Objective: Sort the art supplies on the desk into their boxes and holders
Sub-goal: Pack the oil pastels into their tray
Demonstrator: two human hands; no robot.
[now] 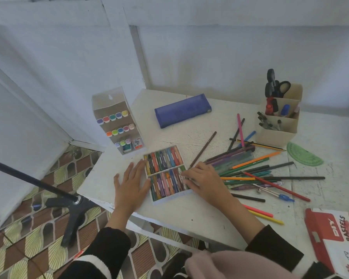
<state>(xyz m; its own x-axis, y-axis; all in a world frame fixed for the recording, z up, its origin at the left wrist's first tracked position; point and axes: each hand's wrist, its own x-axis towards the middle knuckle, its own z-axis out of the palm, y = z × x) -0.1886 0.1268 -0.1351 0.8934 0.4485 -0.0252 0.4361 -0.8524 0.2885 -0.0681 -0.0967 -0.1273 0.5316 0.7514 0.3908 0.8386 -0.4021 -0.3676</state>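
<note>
my left hand (132, 182) flat, fingers straight, against pastel tray (169, 198) | my right hand (206, 182) curled over its pastels (163, 184); grip: cannot tell

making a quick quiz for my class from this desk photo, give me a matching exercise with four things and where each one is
Things
1. pencil case
2. scissors
3. protractor
4. pastel tray

Places
A. between the left hand and the right hand
B. flat on the desk, beside the beige holder
C. upright in the beige holder
D. at the back of the desk, near the wall

Pairs: 1-D, 2-C, 3-B, 4-A
</note>
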